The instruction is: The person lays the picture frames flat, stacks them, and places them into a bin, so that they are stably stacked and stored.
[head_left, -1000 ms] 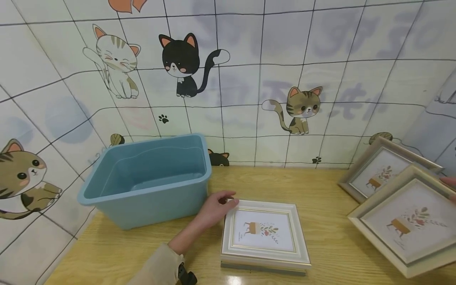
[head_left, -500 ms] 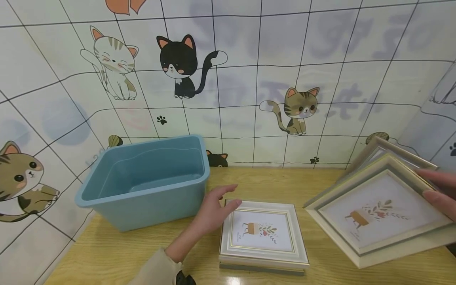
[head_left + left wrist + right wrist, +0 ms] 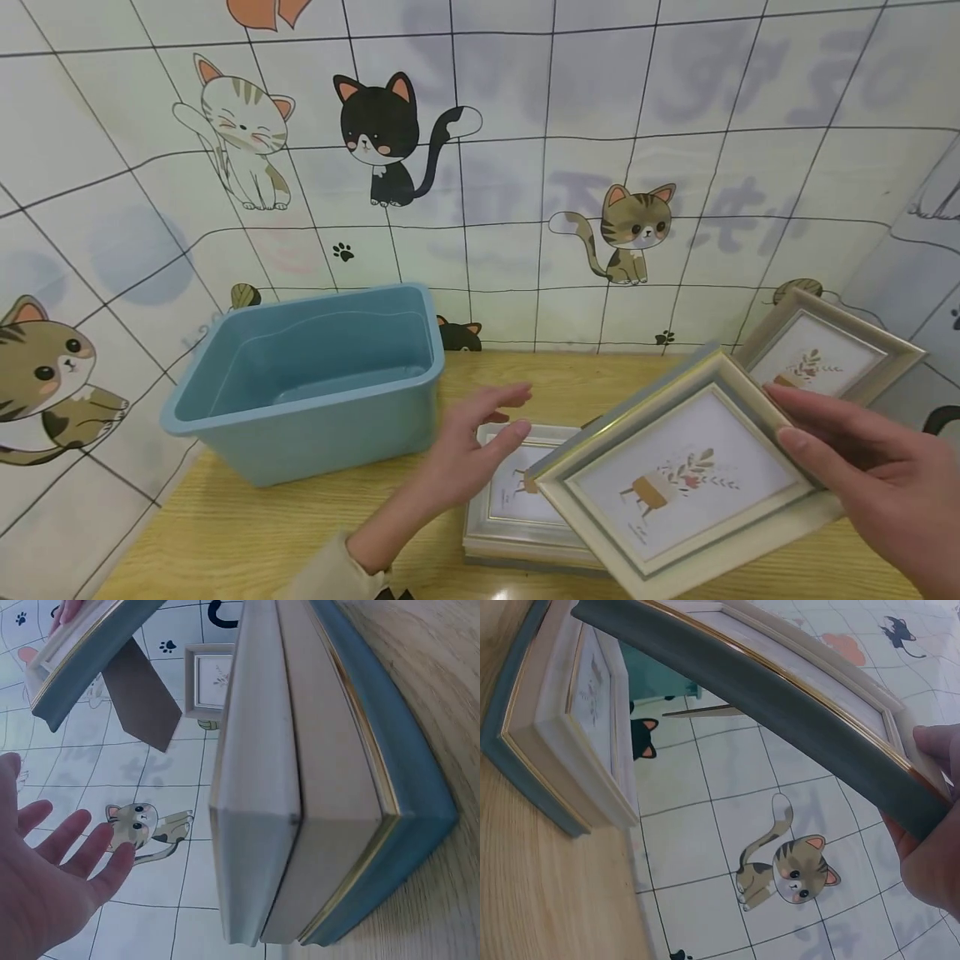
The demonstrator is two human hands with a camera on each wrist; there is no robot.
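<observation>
In the head view my right hand [image 3: 892, 467] pinches the right edge of a cream picture frame [image 3: 678, 483], thumb on its front. This frame is tilted above the table and covers the right part of a stack of picture frames [image 3: 502, 533]. Its grey-blue side and gold trim show in the right wrist view, where the held frame [image 3: 795, 712] is apart from the stack [image 3: 555, 727]. My left hand [image 3: 468, 446] hovers at the stack's left back corner with fingers spread, holding nothing. The left wrist view shows the left hand [image 3: 45, 877] apart from the layered stack [image 3: 255, 780].
A blue plastic bin [image 3: 315, 437] stands at the left on the wooden table [image 3: 217, 533]. Another picture frame [image 3: 885, 358] leans against the cat-patterned wall covering [image 3: 510, 183] at the back right, partly hidden by the right hand and the held frame.
My right hand has carried the cream picture frame leftward from the right side to over the stack. My left hand has lifted off the stack's corner and its fingers have spread.
</observation>
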